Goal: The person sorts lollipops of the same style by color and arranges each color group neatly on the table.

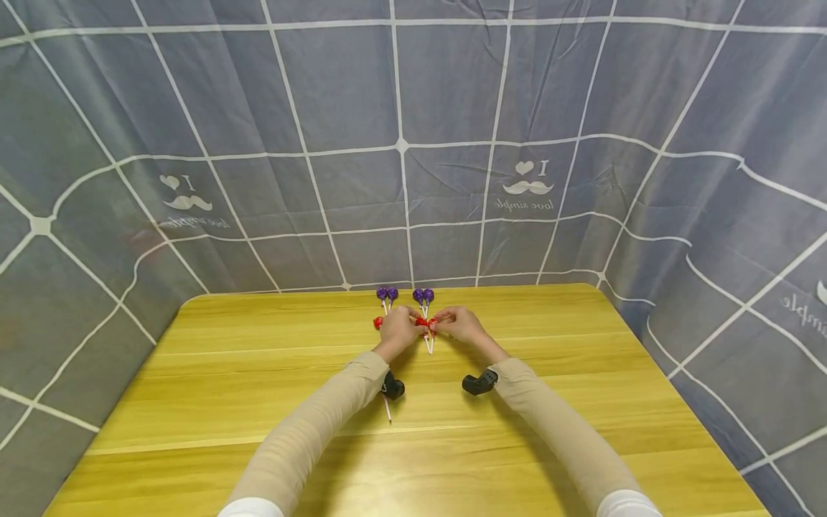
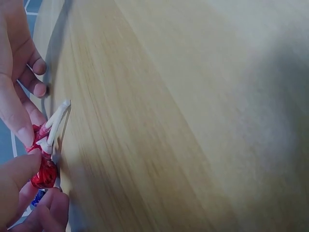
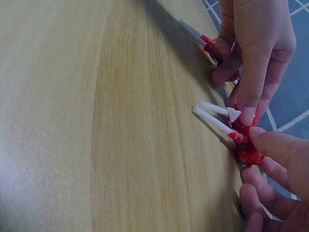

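Side by side, two red-wrapped lollipops with white sticks lie between the hands near the table's far side. My left hand (image 1: 399, 329) pinches the left red lollipop (image 2: 44, 175) by its wrapped head. Thumb and fingers of my right hand (image 1: 457, 324) pinch the head of the right red lollipop (image 3: 250, 153). Their white sticks (image 1: 429, 346) point back toward me. Another red lollipop (image 1: 377, 323) lies left of my left hand, partly hidden by it. Just beyond the hands is a pair of purple lollipops (image 1: 423, 295); a second purple pair (image 1: 387, 294) lies to its left.
The wooden table (image 1: 258, 402) ends at a far edge close behind the purple lollipops. A grey curtain (image 1: 349, 187) with white lines hangs around it. A pale stick (image 1: 388, 411) shows under the left forearm. Black wrist cameras (image 1: 479, 383) sit by both cuffs.
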A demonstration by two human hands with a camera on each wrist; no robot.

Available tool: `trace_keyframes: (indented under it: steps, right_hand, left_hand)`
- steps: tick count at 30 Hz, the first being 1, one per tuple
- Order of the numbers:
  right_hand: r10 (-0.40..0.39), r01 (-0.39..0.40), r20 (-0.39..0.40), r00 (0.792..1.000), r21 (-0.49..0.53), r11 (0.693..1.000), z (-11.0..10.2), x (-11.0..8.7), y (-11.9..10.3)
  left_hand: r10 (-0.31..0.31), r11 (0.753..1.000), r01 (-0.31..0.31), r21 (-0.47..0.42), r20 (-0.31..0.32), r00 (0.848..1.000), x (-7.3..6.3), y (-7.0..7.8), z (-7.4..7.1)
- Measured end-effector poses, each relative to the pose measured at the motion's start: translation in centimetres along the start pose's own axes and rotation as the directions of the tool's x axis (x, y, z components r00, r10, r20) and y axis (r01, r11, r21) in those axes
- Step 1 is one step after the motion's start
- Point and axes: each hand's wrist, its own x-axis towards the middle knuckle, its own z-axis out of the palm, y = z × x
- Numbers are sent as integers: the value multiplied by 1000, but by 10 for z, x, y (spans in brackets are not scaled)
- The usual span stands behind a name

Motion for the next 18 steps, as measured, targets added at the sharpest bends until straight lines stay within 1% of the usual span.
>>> trace_keyframes:
  steps: [8,18]
  right_hand:
    - [7,-8,23,1000,31,999,-3,-1,3]
    - [1,-3,35,999,47,999,-5,-3,4]
  left_hand:
    - [33,999,-33,32,-8,999,0,-1,-1]
    - [24,999,-25,25,21,999,-3,1,-8]
